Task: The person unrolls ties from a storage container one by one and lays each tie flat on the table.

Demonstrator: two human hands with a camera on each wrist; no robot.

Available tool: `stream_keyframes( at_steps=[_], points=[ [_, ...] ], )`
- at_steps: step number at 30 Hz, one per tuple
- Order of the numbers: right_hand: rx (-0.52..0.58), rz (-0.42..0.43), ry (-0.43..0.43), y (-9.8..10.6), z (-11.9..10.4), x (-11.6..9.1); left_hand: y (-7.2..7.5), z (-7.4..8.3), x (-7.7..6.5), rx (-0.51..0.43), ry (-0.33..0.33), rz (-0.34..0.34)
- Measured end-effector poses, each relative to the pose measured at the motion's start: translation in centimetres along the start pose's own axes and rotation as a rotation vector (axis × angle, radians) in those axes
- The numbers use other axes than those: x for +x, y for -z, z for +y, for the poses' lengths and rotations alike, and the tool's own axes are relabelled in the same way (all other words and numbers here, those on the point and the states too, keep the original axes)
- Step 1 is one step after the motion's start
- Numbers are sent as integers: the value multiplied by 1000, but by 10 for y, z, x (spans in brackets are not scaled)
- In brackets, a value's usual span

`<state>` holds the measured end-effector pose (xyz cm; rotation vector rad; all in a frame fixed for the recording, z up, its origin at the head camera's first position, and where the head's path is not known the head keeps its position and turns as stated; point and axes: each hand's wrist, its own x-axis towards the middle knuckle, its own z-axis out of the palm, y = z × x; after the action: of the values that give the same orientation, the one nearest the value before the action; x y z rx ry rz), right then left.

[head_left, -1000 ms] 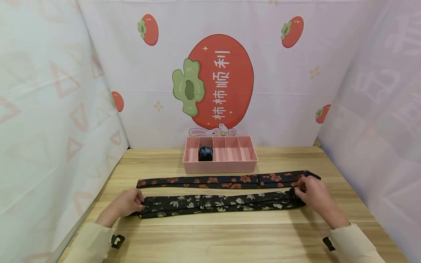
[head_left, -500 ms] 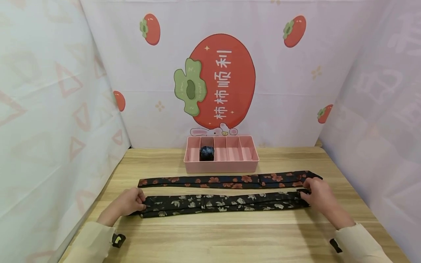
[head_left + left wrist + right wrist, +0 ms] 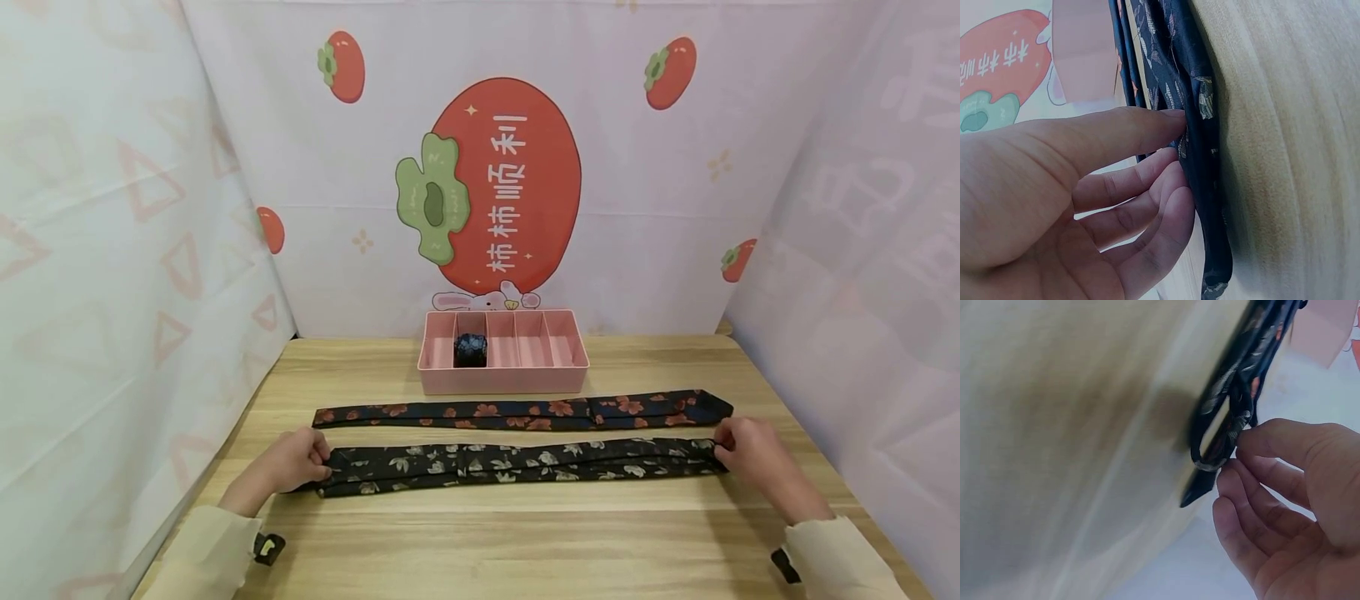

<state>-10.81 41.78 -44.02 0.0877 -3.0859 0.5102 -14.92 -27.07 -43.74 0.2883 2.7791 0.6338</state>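
Observation:
A black necktie with pale flowers (image 3: pixel 525 462) lies stretched from left to right across the table, folded along its length. My left hand (image 3: pixel 292 461) pinches its left end; in the left wrist view the thumb (image 3: pixel 1154 125) and fingertips meet the dark cloth. At the other end my right hand (image 3: pixel 757 454) pinches the tie, whose cloth forms a loop (image 3: pixel 1210 459) beside the fingertips in the right wrist view. Just behind lies a second dark necktie with orange-red flowers (image 3: pixel 487 414), flat and roughly parallel, touched by neither hand.
Behind the ties stands a pink divided box (image 3: pixel 502 382) with several compartments. A rolled dark blue necktie (image 3: pixel 470 351) sits in the second compartment from the left. The wooden table (image 3: pixel 480 542) is bounded by printed cloth at the back and both sides.
My right hand has moved to the right with the tie's end, drawing the pale-flowered necktie out longer. The left hand has stayed in place on its end.

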Motion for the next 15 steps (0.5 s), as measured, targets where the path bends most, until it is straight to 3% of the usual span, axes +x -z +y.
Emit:
stream_keyframes(
  at_steps=[10,15],
  points=[
    [-12,53,27,-10,16,-5,3,1,0,3,-24,-10],
    [33,64,5,-8,21,-4,2,2,2,-8,-23,2]
  ],
)
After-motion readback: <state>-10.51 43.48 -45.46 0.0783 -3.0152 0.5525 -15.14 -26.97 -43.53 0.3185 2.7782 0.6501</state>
